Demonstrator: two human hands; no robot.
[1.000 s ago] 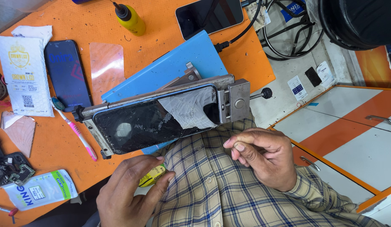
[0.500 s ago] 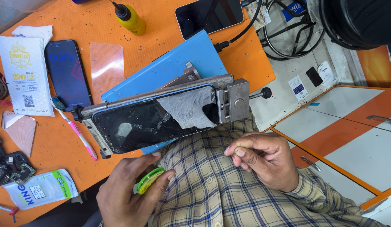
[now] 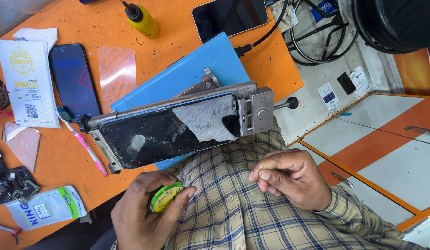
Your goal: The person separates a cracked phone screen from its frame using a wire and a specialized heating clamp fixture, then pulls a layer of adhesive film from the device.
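A small round spool [image 3: 166, 196] with a green rim and a yellow face sits low in the picture, in front of the person's checked shirt [image 3: 233, 208], its flat side turned partly up. The left hand [image 3: 143, 215] grasps it, thumb on the right edge and fingers wrapped round the left edge, so that much of its lower half is covered. The right hand [image 3: 289, 178] is well to the right of the spool, at about the same height, with thumb and forefinger pinched together; whatever is between them is too thin to make out, so I cannot tell whether it holds anything. Just above both hands a phone with a cracked screen [image 3: 171, 129] lies clamped in a grey metal fixture [image 3: 256, 111], a pale torn patch showing on the right part of its glass. The fixture rests on a blue pad [image 3: 191, 69] on the orange table [image 3: 62, 157]. To the left lie a pink toothbrush [image 3: 85, 146], a dark phone [image 3: 74, 81], a clear film sheet [image 3: 115, 71] and a white packet [image 3: 27, 81]. A yellow bottle [image 3: 143, 21] with a black nozzle stands at the top, and another dark phone [image 3: 228, 16] is cut off by the upper edge.
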